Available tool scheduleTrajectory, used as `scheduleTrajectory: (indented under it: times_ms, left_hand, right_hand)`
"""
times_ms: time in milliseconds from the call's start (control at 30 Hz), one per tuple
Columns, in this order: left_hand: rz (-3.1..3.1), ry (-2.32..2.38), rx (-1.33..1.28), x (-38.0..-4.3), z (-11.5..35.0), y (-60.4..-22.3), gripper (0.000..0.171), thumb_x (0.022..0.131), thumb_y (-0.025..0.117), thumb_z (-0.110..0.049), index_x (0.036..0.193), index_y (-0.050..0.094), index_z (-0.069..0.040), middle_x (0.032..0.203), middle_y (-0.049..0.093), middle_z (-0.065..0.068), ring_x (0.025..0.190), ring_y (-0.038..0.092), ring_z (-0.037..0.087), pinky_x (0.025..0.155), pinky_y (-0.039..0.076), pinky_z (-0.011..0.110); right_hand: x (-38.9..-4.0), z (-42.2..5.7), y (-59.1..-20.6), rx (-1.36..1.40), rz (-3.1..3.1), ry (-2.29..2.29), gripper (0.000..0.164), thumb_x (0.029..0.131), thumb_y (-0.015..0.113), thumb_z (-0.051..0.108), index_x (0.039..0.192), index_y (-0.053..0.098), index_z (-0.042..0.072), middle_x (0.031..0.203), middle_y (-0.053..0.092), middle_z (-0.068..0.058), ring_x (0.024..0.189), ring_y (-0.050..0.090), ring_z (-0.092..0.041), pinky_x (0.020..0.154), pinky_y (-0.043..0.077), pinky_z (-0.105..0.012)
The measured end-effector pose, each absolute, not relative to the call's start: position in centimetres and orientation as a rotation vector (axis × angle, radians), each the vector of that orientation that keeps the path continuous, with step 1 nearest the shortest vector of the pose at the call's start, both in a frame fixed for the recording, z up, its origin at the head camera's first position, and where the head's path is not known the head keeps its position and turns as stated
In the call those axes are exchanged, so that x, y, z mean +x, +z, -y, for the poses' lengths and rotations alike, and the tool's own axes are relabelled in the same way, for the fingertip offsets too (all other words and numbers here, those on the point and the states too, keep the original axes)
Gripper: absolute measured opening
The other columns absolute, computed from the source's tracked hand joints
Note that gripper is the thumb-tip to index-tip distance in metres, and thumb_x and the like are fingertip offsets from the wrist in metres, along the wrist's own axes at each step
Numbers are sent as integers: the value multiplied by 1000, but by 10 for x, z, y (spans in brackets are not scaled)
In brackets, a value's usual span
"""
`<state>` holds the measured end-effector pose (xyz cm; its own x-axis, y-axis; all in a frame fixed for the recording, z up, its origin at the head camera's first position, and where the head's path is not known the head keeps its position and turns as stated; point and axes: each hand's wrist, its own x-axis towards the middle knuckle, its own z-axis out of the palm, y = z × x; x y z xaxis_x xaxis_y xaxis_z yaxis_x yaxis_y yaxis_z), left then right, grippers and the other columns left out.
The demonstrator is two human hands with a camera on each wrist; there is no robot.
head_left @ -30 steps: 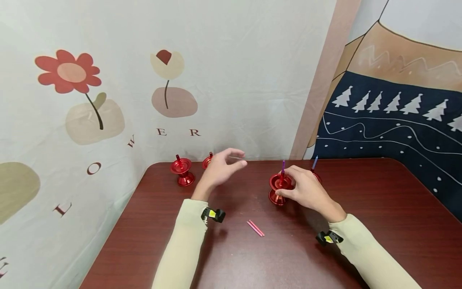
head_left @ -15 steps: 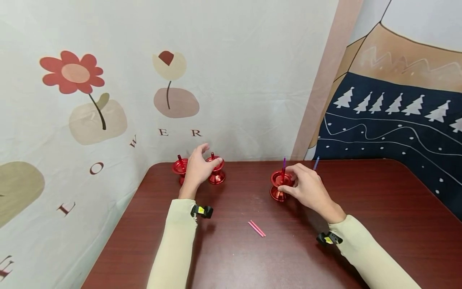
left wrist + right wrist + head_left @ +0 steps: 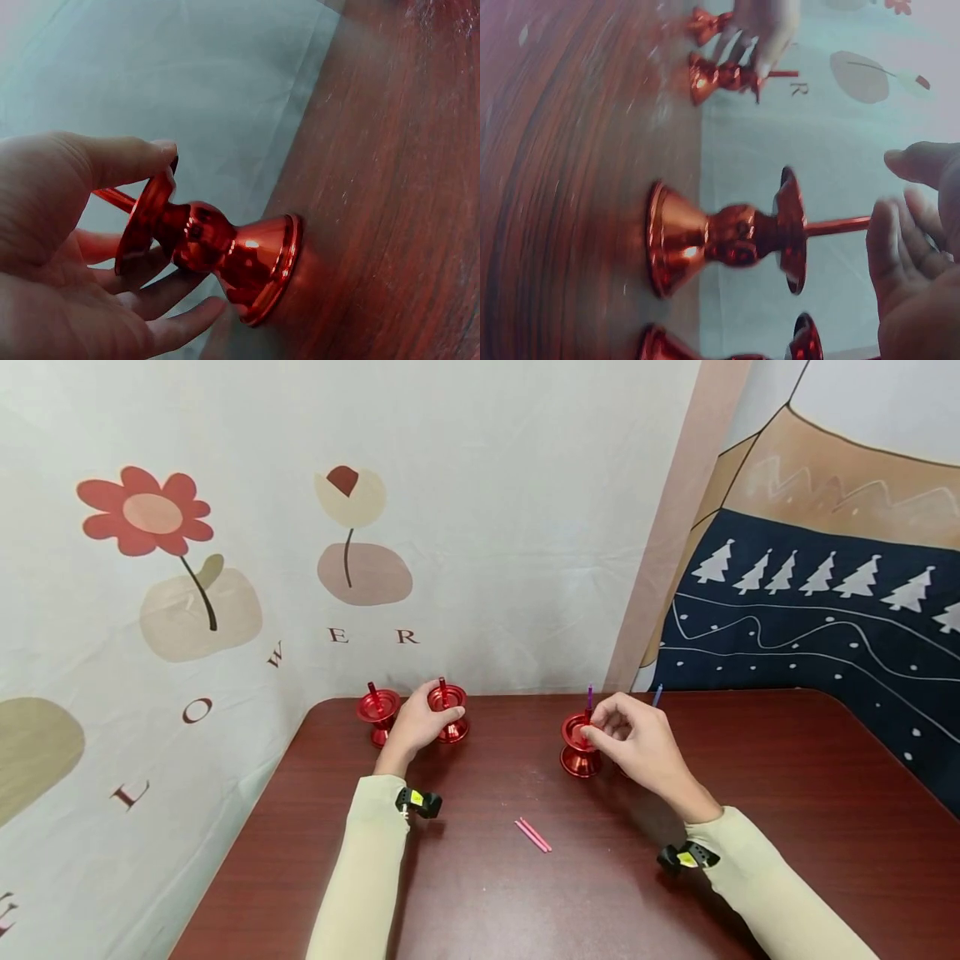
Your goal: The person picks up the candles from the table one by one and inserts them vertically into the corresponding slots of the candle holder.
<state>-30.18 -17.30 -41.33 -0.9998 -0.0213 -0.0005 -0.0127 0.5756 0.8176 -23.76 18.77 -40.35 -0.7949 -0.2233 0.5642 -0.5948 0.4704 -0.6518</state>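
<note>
My left hand [image 3: 415, 725] grips the dish of a red metal candle holder [image 3: 199, 236], thumb at the rim and fingers round the far side. This holder stands upright on the table at the back left, its stem rising from the dish. Further right stands another red candle holder [image 3: 581, 762] with a purple candle [image 3: 589, 698] upright in its stem. Beside that stem is my right hand [image 3: 639, 743], fingers bent; the right wrist view shows thumb and fingers apart, with nothing between them. A blue candle [image 3: 658, 696] shows behind the right hand, which hides its holder.
To the left of my left hand stands another red candle holder [image 3: 379, 706]. Two pink candles [image 3: 533, 835] lie side by side on the brown table [image 3: 480, 893]. A printed cloth [image 3: 517, 527] hangs along the table's back edge.
My left hand has moved left and down from mid-table to the candle holder and taken hold of its dish. My right hand has risen off the purple candle's holder to beside its stem.
</note>
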Motion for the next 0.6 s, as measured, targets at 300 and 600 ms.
scheduleTrajectory:
  times_ms: [300,600]
  left_hand:
    - [2798,-1541,-87,-301,167,-415,82,101,79,-29,169,39,-7,161,51,26,147,50,43,121,42,59]
    - [2842,-1511,-233,-300,156,-416,82,99,81,-31,167,42,-6,158,55,24,141,56,42,115,49,58]
  right_hand:
    - [-231,-175,-410,1029,2403,1650,11,99,80,0,102,78,10,88,72,-10,73,68,-24,67,63,-31]
    - [-227,-163,-419,1154,2595,1913,17,107,68,2,117,76,-9,107,76,-30,84,71,-31,76,64,-31]
